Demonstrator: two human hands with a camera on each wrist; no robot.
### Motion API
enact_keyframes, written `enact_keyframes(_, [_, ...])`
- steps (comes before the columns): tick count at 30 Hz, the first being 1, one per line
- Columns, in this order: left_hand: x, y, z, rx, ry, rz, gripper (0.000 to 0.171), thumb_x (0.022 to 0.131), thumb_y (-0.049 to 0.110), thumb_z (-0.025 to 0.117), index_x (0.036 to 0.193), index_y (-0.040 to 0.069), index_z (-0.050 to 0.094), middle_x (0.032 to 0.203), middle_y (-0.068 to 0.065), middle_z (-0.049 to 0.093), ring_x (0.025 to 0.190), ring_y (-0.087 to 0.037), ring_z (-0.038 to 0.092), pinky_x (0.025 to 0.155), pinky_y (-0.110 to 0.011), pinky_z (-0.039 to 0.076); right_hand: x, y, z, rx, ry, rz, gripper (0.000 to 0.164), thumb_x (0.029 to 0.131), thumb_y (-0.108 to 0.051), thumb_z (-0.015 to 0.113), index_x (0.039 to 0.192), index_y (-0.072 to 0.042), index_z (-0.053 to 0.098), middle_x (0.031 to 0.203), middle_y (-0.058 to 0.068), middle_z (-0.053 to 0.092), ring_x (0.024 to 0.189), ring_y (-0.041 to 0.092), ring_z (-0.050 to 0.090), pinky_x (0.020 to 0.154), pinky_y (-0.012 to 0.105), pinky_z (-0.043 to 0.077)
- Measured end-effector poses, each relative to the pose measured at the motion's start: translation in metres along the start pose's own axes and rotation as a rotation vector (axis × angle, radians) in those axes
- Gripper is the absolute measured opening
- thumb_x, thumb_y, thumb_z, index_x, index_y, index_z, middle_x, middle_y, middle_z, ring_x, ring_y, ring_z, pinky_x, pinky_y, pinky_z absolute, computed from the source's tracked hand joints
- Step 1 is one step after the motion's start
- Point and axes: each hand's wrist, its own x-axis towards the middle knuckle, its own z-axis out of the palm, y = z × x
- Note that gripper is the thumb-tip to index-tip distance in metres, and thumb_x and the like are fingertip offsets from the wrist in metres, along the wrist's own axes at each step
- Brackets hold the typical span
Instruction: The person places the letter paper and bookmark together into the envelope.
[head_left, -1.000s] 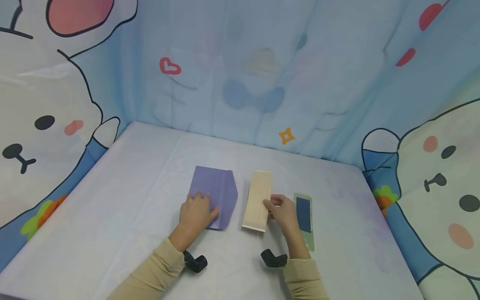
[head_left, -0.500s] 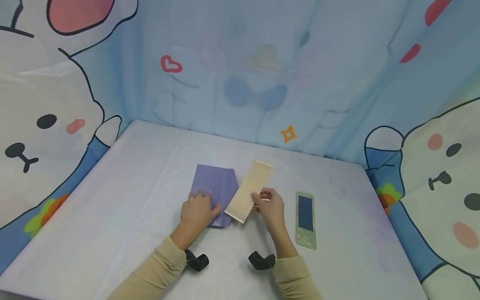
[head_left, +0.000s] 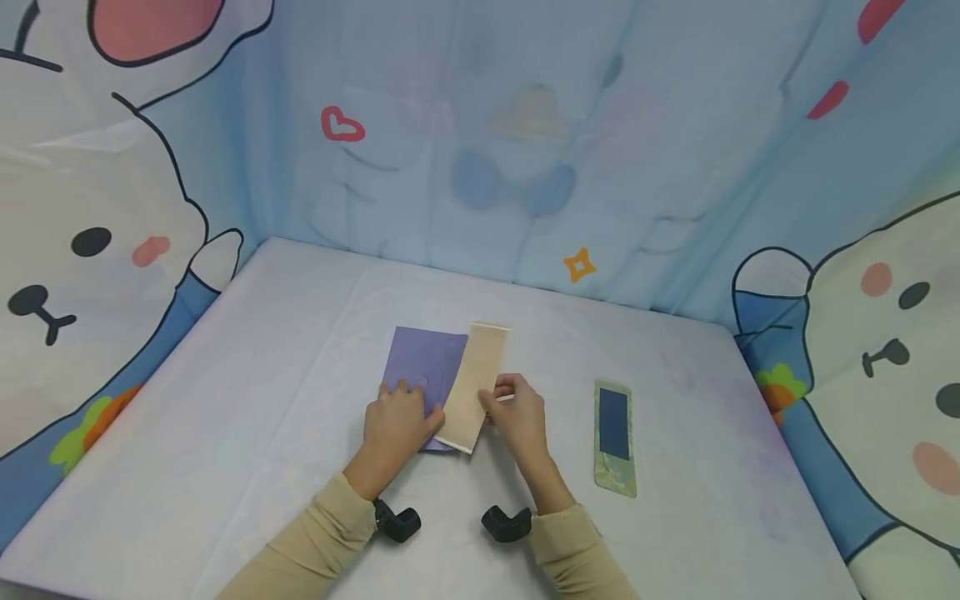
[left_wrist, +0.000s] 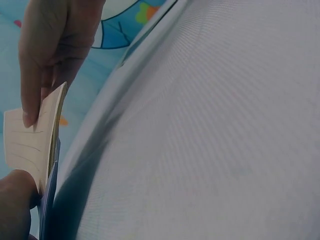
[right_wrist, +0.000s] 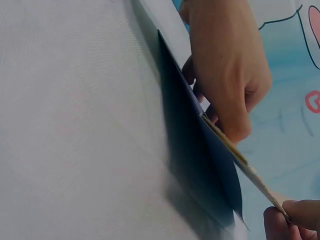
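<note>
In the middle of the frame, a little below centre, my right hand [head_left: 521,412] pinches the right edge of a cream strip [head_left: 476,375], thumb on its face and fingertips behind it. The strip tilts, its top leaning right, and covers the right part of a purple envelope [head_left: 423,358] just left of the middle. My left hand [head_left: 397,421] rests on the lower left of that envelope, its fingers slightly bent and apart from the thumb, gripping nothing that I can see. The thumb reaches the strip's lower left edge; in my left wrist view it looks to be touching it (how hard it presses, I can't tell).

To the right, well apart from my 2 hands, a pale green card [head_left: 615,479] with a dark blue panel lies on the white table [head_left: 285,358]. At the lower middle, 2 black devices sit at the cuffs of my tan sleeves [head_left: 307,537]. Across the top hangs a light blue cloth [head_left: 405,200] with a red heart outline.
</note>
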Motion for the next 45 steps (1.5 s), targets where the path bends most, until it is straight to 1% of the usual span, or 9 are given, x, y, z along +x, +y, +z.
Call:
enact_keyframes(4, [0.001, 0.000, 0.000, 0.002, -0.001, -0.006, 0.043, 0.078, 0.046, 0.051, 0.095, 0.010, 0.067, 0.088, -0.011, 0.064, 0.080, -0.032, 0.058, 0.049, -0.042, 0.049, 0.000, 0.000, 0.004, -0.052, -0.013, -0.015, 0.026, 0.077, -0.011, 0.066, 0.099, 0.000, 0.058, 0.083, 0.011, 0.062, 0.055, 0.007, 0.059, 0.048, 0.021, 0.050])
enact_keyframes(11, [0.002, 0.000, 0.000, 0.007, -0.027, -0.017, 0.044, 0.079, 0.046, 0.050, 0.099, 0.010, 0.066, 0.091, -0.011, 0.063, 0.082, -0.033, 0.058, 0.051, -0.043, 0.050, -0.001, 0.000, 0.010, -0.151, -0.038, -0.039, 0.033, 0.077, -0.015, 0.067, 0.106, -0.001, 0.060, 0.083, 0.009, 0.065, 0.056, 0.008, 0.061, 0.047, 0.019, 0.048])
enact_keyframes(16, [0.001, 0.001, 0.001, 0.024, 0.001, -0.006, 0.044, 0.079, 0.046, 0.052, 0.098, 0.009, 0.066, 0.093, -0.012, 0.065, 0.083, -0.034, 0.059, 0.051, -0.043, 0.050, -0.001, 0.001, 0.013, -0.176, -0.061, -0.046, 0.036, 0.078, -0.014, 0.066, 0.110, 0.000, 0.060, 0.084, 0.010, 0.066, 0.054, 0.008, 0.061, 0.047, 0.020, 0.048])
enact_keyframes(23, [0.001, 0.001, 0.002, 0.022, 0.014, -0.008, 0.042, 0.079, 0.045, 0.052, 0.092, 0.009, 0.067, 0.088, -0.011, 0.064, 0.081, -0.033, 0.059, 0.050, -0.042, 0.050, 0.000, 0.003, 0.014, -0.224, -0.077, -0.030, 0.039, 0.078, -0.017, 0.066, 0.113, 0.000, 0.060, 0.084, 0.008, 0.066, 0.053, 0.005, 0.055, 0.047, 0.019, 0.044])
enact_keyframes(28, [0.001, 0.001, 0.001, 0.021, 0.009, -0.014, 0.042, 0.078, 0.046, 0.052, 0.095, 0.010, 0.067, 0.089, -0.011, 0.064, 0.081, -0.033, 0.059, 0.050, -0.042, 0.050, 0.003, 0.007, 0.014, -0.238, -0.081, -0.016, 0.038, 0.078, -0.018, 0.065, 0.111, 0.000, 0.062, 0.081, 0.007, 0.065, 0.053, 0.005, 0.050, 0.048, 0.019, 0.041])
enact_keyframes(34, [0.002, 0.000, 0.000, 0.018, -0.016, -0.020, 0.045, 0.079, 0.047, 0.051, 0.100, 0.010, 0.066, 0.092, -0.011, 0.064, 0.084, -0.033, 0.059, 0.052, -0.043, 0.051, 0.003, 0.010, 0.016, -0.234, -0.099, 0.011, 0.039, 0.078, -0.020, 0.065, 0.112, 0.000, 0.061, 0.080, 0.007, 0.065, 0.057, 0.008, 0.053, 0.050, 0.019, 0.041])
enact_keyframes(38, [0.001, 0.000, 0.001, 0.020, -0.023, -0.022, 0.046, 0.079, 0.047, 0.051, 0.100, 0.009, 0.066, 0.093, -0.011, 0.063, 0.086, -0.034, 0.058, 0.052, -0.043, 0.050, 0.003, 0.012, 0.017, -0.244, -0.127, -0.004, 0.042, 0.079, -0.020, 0.064, 0.115, 0.000, 0.060, 0.083, 0.007, 0.066, 0.059, 0.008, 0.055, 0.052, 0.020, 0.042])
enact_keyframes(41, [0.001, 0.000, 0.001, 0.024, -0.013, -0.019, 0.046, 0.079, 0.047, 0.052, 0.100, 0.009, 0.066, 0.093, -0.011, 0.063, 0.086, -0.034, 0.058, 0.051, -0.042, 0.050, 0.003, 0.012, 0.016, -0.260, -0.133, -0.025, 0.042, 0.080, -0.021, 0.061, 0.116, 0.000, 0.059, 0.088, 0.007, 0.066, 0.060, 0.006, 0.055, 0.053, 0.020, 0.043])
enact_keyframes(45, [-0.001, 0.001, 0.002, 0.033, 0.004, -0.013, 0.046, 0.078, 0.046, 0.053, 0.100, 0.008, 0.066, 0.093, -0.012, 0.063, 0.084, -0.033, 0.058, 0.050, -0.042, 0.050, 0.005, 0.009, 0.013, -0.270, -0.127, 0.001, 0.039, 0.083, -0.024, 0.055, 0.116, -0.004, 0.060, 0.096, 0.008, 0.066, 0.057, 0.008, 0.053, 0.049, 0.021, 0.043])
